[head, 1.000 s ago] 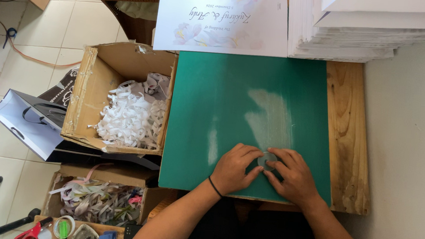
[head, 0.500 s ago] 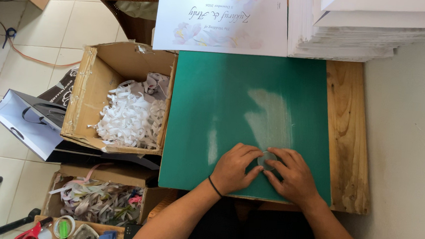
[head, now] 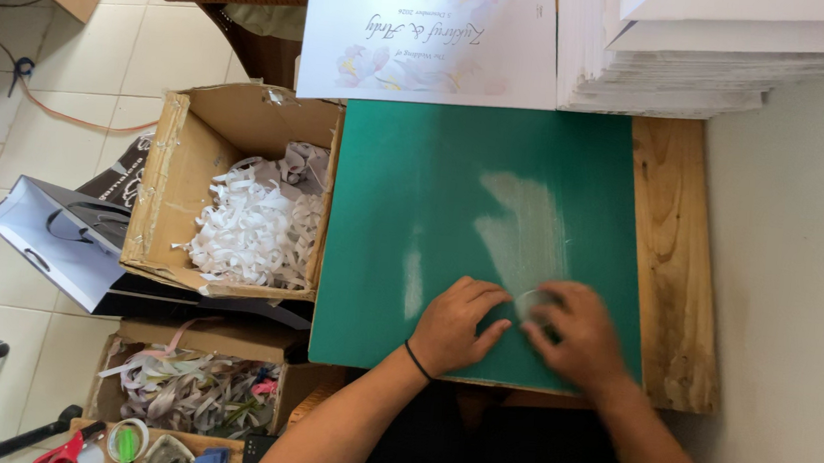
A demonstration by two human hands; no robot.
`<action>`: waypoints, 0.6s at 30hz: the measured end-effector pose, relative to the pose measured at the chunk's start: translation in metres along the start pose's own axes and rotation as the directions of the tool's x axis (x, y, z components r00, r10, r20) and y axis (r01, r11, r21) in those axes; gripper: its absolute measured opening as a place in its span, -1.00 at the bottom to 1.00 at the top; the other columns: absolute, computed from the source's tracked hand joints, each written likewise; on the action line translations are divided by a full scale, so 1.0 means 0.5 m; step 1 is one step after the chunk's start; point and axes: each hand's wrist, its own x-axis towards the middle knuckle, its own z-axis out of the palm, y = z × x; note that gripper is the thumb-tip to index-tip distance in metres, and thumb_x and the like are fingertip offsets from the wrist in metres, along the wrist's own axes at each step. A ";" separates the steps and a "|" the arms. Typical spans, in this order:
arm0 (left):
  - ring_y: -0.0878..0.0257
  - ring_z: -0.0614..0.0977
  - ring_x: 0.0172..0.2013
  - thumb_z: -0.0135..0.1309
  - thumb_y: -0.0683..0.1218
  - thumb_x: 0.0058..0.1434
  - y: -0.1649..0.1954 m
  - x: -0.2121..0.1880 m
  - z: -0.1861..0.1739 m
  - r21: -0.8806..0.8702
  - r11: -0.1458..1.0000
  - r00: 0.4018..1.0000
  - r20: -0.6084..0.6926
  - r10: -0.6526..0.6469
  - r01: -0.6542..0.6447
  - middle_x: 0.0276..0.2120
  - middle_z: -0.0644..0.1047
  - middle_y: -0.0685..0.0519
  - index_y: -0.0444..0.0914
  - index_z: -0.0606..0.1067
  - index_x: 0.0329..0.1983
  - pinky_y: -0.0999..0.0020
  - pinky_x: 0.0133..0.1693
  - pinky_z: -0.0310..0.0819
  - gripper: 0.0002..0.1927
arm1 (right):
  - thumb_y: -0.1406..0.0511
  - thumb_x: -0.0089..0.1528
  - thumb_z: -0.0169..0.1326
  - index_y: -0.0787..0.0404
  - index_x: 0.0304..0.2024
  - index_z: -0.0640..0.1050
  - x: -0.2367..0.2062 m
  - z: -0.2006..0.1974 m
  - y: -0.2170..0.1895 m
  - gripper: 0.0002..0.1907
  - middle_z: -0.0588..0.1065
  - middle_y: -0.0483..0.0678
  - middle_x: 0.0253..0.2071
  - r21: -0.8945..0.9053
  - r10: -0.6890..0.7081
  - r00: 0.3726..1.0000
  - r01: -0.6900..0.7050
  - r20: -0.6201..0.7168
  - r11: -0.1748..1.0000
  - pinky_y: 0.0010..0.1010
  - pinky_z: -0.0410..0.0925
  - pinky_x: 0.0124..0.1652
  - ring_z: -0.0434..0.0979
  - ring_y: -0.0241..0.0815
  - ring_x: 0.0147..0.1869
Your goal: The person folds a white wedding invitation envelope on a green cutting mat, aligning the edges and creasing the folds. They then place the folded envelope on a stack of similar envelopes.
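Observation:
A green cutting mat covers most of a wooden table. Both my hands rest on the mat near its front edge. My left hand lies on the mat with its fingers bent toward the right. My right hand is blurred and its fingertips pinch a small clear round thing between the two hands. A black band circles my left wrist. A pale worn patch marks the mat just beyond my hands.
A printed floral sheet and a stack of white boards lie at the table's far edge. Left of the table are a cardboard box of white paper shreds, a white paper bag, a box of ribbons and red scissors.
My right hand has shifted a little and is now motion-blurred. The hands have come slightly apart, showing the clear round thing. My left hand has barely moved.

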 end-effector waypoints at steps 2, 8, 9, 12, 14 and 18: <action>0.05 0.61 -0.03 0.24 -0.10 0.22 -0.002 0.000 -0.001 0.001 1.000 1.000 0.002 -0.008 0.008 -0.02 0.61 -0.07 -0.31 0.56 0.01 0.23 0.00 0.55 -0.68 | 0.21 0.05 0.34 0.19 -0.31 0.62 -0.007 -0.010 0.047 -0.75 0.51 0.07 0.01 -0.120 0.146 0.989 -0.149 -0.037 0.981 -0.07 0.37 0.10 0.48 0.08 0.15; 0.06 0.61 -0.02 0.23 -0.10 0.22 -0.009 -0.001 0.003 -0.009 1.000 1.000 -0.003 -0.010 0.010 -0.02 0.61 -0.07 -0.30 0.57 0.01 0.24 0.00 0.56 -0.69 | 0.18 0.19 0.32 0.20 -0.16 0.60 -0.040 -0.028 0.186 -0.71 0.45 0.05 0.10 -0.270 0.299 0.902 -0.386 -0.311 0.882 -0.08 0.37 0.18 0.38 0.12 0.22; 0.06 0.61 -0.02 0.23 -0.10 0.22 -0.009 -0.001 0.004 -0.013 1.000 1.000 -0.001 -0.011 0.011 -0.02 0.61 -0.07 -0.30 0.57 0.01 0.24 0.00 0.56 -0.69 | 0.18 0.19 0.33 0.19 -0.16 0.61 -0.044 -0.025 0.199 -0.72 0.45 0.04 0.09 -0.273 0.296 0.901 -0.386 -0.318 0.882 -0.07 0.37 0.17 0.38 0.11 0.22; 0.06 0.61 -0.03 0.23 -0.10 0.22 -0.009 -0.001 0.006 -0.006 1.000 1.000 -0.002 -0.015 0.015 -0.03 0.61 -0.07 -0.30 0.57 0.00 0.24 -0.02 0.56 -0.69 | 0.18 0.19 0.35 0.16 -0.19 0.61 -0.053 -0.014 0.211 -0.74 0.45 0.03 0.07 -0.254 0.285 0.896 -0.380 -0.340 0.890 -0.07 0.36 0.17 0.38 0.10 0.22; 0.06 0.61 -0.04 0.24 -0.10 0.21 -0.008 -0.002 0.005 -0.002 1.000 1.000 0.002 -0.020 0.020 -0.03 0.61 -0.06 -0.30 0.57 0.00 0.23 -0.03 0.56 -0.69 | 0.19 0.20 0.35 0.15 -0.20 0.62 -0.056 -0.008 0.208 -0.76 0.46 0.01 0.04 -0.214 0.294 0.890 -0.381 -0.350 0.900 -0.07 0.36 0.20 0.38 0.10 0.24; 0.05 0.61 -0.05 0.24 -0.10 0.21 -0.007 0.000 0.001 0.012 1.000 1.000 -0.010 -0.017 0.017 -0.03 0.61 -0.06 -0.30 0.58 -0.01 0.23 -0.02 0.56 -0.70 | 0.20 0.21 0.33 0.16 -0.24 0.62 -0.059 -0.015 0.197 -0.79 0.47 0.00 0.06 -0.174 0.283 0.899 -0.354 -0.335 0.919 -0.07 0.34 0.27 0.38 0.08 0.26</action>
